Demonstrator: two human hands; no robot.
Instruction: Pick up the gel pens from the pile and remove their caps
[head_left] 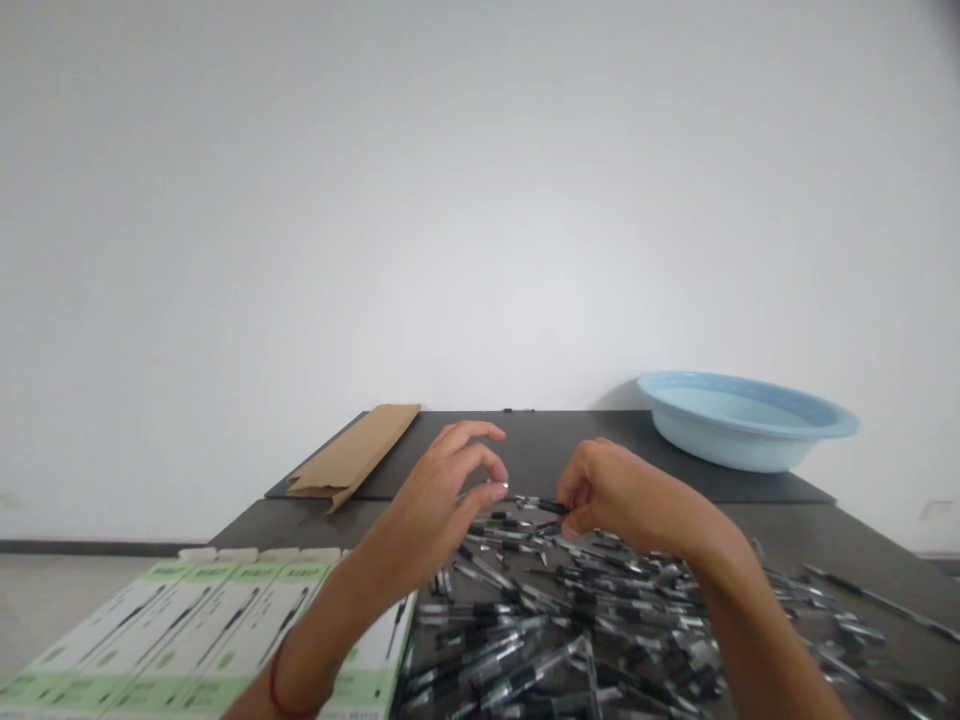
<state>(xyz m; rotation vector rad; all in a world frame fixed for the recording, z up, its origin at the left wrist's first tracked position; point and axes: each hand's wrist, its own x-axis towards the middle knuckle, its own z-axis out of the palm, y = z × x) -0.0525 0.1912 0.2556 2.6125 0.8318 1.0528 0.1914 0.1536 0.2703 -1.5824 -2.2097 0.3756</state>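
Note:
My right hand (596, 488) is closed around a black and clear pen (541, 503), whose slim end points left. Facing it, my left hand (471, 472) pinches thumb and index finger together at a tiny pale, shiny piece too small to name, close to the end of that pen. Its other fingers are curved and apart. Below both hands spreads a loose heap of black and clear pens and pen parts (517, 640), lying in many directions on the dark table (795, 535).
Several white and green pen boxes (202, 630) lie in a row at the front left, partly behind my left forearm. A flat brown paper bag (364, 450) rests at the back left. A light blue basin (739, 445) stands back right. One pen (519, 410) lies at the far edge by the wall.

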